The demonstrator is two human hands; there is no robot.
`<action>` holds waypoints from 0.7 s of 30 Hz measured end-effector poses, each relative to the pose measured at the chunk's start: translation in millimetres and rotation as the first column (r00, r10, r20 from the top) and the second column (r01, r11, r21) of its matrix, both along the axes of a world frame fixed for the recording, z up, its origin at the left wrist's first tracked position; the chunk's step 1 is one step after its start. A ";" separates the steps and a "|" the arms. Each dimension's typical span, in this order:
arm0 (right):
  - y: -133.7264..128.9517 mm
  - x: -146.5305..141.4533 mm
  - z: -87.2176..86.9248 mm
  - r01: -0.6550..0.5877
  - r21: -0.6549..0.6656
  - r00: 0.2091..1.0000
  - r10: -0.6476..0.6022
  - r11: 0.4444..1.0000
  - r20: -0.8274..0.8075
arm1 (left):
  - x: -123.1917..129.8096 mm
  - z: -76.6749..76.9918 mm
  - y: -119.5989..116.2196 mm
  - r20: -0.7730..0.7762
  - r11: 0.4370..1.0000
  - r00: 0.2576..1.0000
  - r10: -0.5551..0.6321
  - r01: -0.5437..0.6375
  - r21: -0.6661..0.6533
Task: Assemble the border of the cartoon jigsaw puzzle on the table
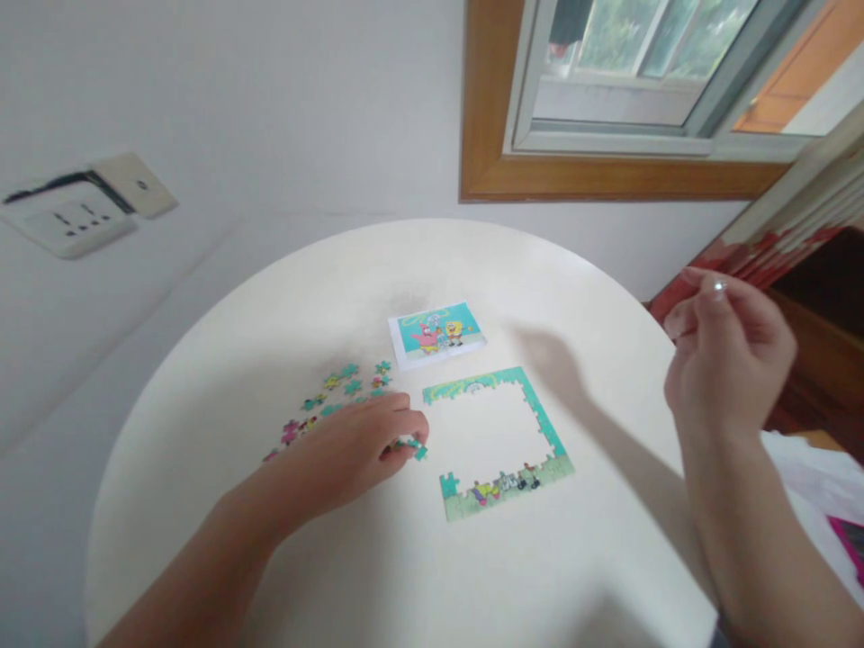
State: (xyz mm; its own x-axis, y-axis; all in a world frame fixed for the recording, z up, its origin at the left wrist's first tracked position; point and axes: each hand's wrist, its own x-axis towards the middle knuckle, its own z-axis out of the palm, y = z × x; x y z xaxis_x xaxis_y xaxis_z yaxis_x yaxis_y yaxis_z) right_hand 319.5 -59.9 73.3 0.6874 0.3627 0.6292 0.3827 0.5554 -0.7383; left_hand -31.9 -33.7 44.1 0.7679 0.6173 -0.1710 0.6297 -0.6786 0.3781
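Observation:
My left hand (386, 425) is low over the table with its fingers curled round a teal puzzle piece (419, 452), which pokes out near the fingertips. To its right lies a jigsaw border (557, 465), teal with a pale green lower strip; its left side has a gap and its middle shows bare table. Loose puzzle pieces (352, 387), teal, yellow and pink, are scattered behind and partly under my left hand. My right hand (733, 355) is raised at the right, beyond the table edge, fingers bent together; whatever they may hold cannot be made out.
A small cartoon picture card (438, 335) lies behind the border on the round white table (486, 576). A wall with a socket (71, 220) stands at the left, a wood-framed window (496, 166) at the back. Red-patterned curtain (776, 252) hangs at the right.

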 end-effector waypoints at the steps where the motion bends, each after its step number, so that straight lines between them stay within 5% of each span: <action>1: 0.7 0.8 1.1 -0.003 0.045 1.000 0.005 0.999 -0.027 | -2.1 -0.3 1.7 -0.007 1.000 1.000 0.010 -0.010 0.003; 5: 1.5 1.4 4.2 -0.004 0.138 0.998 0.013 0.990 -0.067 | -14.6 -3.5 12.1 0.008 0.999 0.999 0.037 -0.038 0.012; 15: 3.7 0.8 -1.4 0.010 -0.022 0.999 -0.010 1.000 -0.034 | -34.3 -3.3 34.7 0.014 0.992 0.994 0.109 -0.110 0.056; 21: 8.6 1.7 -6.5 -0.100 0.070 0.992 0.105 0.992 -0.072 | -44.3 0.3 42.4 0.073 0.984 0.982 0.173 -0.175 0.022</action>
State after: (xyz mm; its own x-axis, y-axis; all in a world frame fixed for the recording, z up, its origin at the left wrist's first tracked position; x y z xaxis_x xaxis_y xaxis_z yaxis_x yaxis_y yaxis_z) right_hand 321.2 -51.3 66.8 0.6951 0.3933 0.6018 0.2654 0.6375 -0.7233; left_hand -76.2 8.7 44.4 0.6576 0.7466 -0.1004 0.7116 -0.5719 0.4082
